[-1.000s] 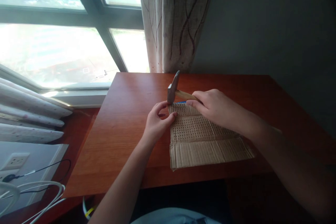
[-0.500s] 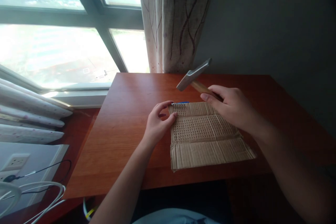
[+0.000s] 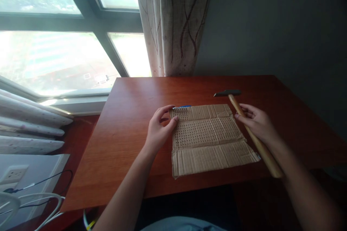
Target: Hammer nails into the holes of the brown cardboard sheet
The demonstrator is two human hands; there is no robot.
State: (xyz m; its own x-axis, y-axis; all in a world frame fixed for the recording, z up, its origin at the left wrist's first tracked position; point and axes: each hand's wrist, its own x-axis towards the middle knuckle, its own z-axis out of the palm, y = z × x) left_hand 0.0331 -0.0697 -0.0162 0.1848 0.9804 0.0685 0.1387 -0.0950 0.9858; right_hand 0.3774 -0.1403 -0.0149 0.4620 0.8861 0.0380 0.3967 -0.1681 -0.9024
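A piece of brown cardboard (image 3: pixel 200 131) lies on the wooden table (image 3: pixel 130 115), creased across and dotted with rows of small holes. My left hand (image 3: pixel 159 124) grips its far left corner, thumb on top and fingers curled at the edge. Along that edge by the fingertips run small dark and light bits, too small to name, with something blue (image 3: pixel 185 106) just behind. To the right of the cardboard, my right hand (image 3: pixel 256 121) holds a hammer (image 3: pixel 258 144) loosely by its wooden handle, between thumb and fingers. The dark metal head points away from me.
A bright window (image 3: pixel 54 61) and a patterned curtain (image 3: pixel 176 25) stand beyond the table, with a grey wall (image 3: pixel 271 25) to the right. At lower left are a wall socket (image 3: pixel 15 174) and loose white cables (image 3: pixel 52 196).
My right hand has brought the hammer down and to the right, off the cardboard, its handle turning lengthwise. The left hand keeps its hold on the corner. The view has shifted slightly.
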